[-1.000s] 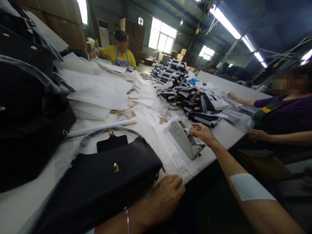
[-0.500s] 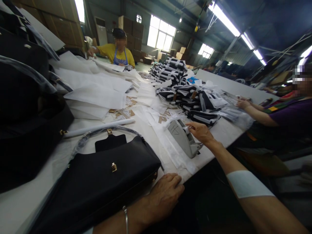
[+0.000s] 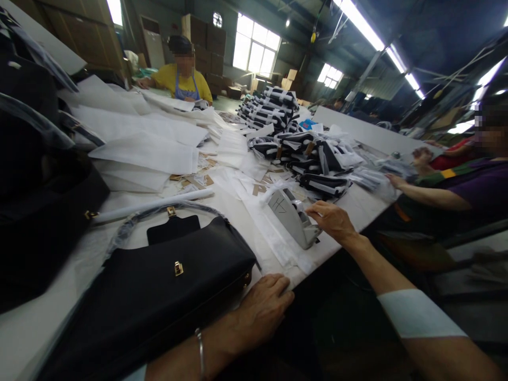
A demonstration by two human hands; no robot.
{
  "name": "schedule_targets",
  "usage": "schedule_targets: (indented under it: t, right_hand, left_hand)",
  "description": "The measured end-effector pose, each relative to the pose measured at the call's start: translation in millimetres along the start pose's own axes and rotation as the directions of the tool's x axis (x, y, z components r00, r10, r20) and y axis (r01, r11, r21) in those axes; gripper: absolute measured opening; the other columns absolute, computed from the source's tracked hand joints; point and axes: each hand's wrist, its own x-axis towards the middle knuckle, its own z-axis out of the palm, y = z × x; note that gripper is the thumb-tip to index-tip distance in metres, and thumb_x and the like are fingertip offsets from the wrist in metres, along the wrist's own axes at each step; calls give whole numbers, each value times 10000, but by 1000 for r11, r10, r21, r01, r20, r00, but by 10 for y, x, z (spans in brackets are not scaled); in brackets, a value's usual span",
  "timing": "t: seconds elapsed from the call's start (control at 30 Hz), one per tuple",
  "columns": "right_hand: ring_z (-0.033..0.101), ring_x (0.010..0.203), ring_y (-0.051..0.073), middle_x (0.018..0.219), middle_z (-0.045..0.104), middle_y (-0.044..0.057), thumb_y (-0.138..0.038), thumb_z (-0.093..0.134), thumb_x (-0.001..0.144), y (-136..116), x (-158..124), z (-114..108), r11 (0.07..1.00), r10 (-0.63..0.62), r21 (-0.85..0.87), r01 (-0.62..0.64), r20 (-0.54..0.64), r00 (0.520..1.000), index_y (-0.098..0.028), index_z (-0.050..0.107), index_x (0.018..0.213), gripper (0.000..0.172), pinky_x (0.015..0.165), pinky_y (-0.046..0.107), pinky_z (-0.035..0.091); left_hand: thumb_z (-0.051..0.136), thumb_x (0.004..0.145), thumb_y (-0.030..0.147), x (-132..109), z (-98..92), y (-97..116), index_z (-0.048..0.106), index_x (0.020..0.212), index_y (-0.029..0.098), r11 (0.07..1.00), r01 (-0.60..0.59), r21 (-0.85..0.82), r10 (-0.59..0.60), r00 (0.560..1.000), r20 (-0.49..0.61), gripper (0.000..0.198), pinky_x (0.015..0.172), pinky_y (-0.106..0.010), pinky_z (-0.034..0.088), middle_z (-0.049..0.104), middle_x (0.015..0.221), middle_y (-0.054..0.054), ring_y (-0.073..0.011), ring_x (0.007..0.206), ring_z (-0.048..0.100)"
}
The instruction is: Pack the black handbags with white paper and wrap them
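Note:
A black handbag (image 3: 159, 286) with a gold clasp and a plastic-wrapped handle lies flat on the white table (image 3: 24, 333) in front of me. My left hand (image 3: 264, 307) rests palm down at the table's near edge, against the bag's right end, fingers curled over the edge. My right hand (image 3: 331, 219) reaches out to a grey tape dispenser (image 3: 291, 217), with fingertips pinched at its front end; what they hold is too small to see.
More black bags (image 3: 35, 174) are stacked at the left. White dust-bag sheets (image 3: 146, 153) and cardboard tags lie mid-table, with piles of black-and-white wrapped straps (image 3: 301, 148) beyond. A person in yellow (image 3: 180, 79) works at the far end; another in purple (image 3: 468, 185) works on the right.
My right hand has slid from the dispenser's top toward its front end. The view has shifted slightly left. The person on the right has drawn their arms back.

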Motion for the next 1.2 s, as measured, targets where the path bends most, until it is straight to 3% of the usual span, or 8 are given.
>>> schedule_targets:
  t: [0.17,0.4,0.6,0.73,0.9,1.03,1.2]
  right_hand:
    - [687,835,179,961,754,25,-240,597,936,-18,-148,-92,998,-45,-40,43,-29,999,-258,763,970,171,755,275,457]
    - [671,856,205,933,754,55,-265,563,962,13,-523,-197,996,-73,-62,63,-181,981,-213,758,966,201,825,317,445]
    - [652,875,220,916,752,68,-287,531,978,-98,-862,-148,998,23,-50,-36,-228,973,-218,763,979,242,870,346,430]
    - [652,899,221,919,756,70,-240,521,971,-199,-931,-61,994,80,-50,-94,-232,969,-221,756,999,237,918,359,404]
    - [635,838,222,852,738,74,-216,509,962,-284,-945,77,979,141,-98,-179,-307,941,-197,726,927,220,838,344,383]
    - [602,809,222,820,724,72,-193,510,951,-273,-918,37,972,69,-202,-123,-256,964,-194,721,905,216,838,357,352]
    - [557,781,217,762,686,79,-154,467,946,-220,-770,-183,949,-100,-307,75,-67,993,-173,710,793,288,835,363,328]
  left_hand:
    - [540,910,148,-5,-30,12,519,1211,193,1000,2,4,-2,1000,13,305,1091,-386,411,537,1307,-116,-254,1282,464]
    - [544,899,134,-6,-32,11,514,1224,205,1000,-1,-18,1,1000,2,334,1092,-394,416,533,1310,-114,-257,1281,470]
    - [568,893,161,2,16,-11,515,1230,192,1000,8,-2,-8,1000,2,343,1108,-403,410,513,1364,-112,-278,1301,458]
    - [583,881,138,0,21,-9,515,1238,192,1000,1,-6,-1,1000,-10,367,1119,-390,405,517,1370,-108,-265,1303,461]
    - [592,878,136,0,-18,5,528,1218,186,1000,-1,-2,1,1000,-1,349,1117,-390,409,525,1364,-113,-267,1300,467]
    - [582,884,145,4,-32,3,537,1209,184,1000,-18,7,18,1000,15,330,1115,-404,411,519,1369,-120,-277,1306,464]
    - [586,888,159,11,4,-9,544,1192,175,998,-42,39,42,999,5,308,1090,-409,429,533,1327,-127,-278,1276,480]
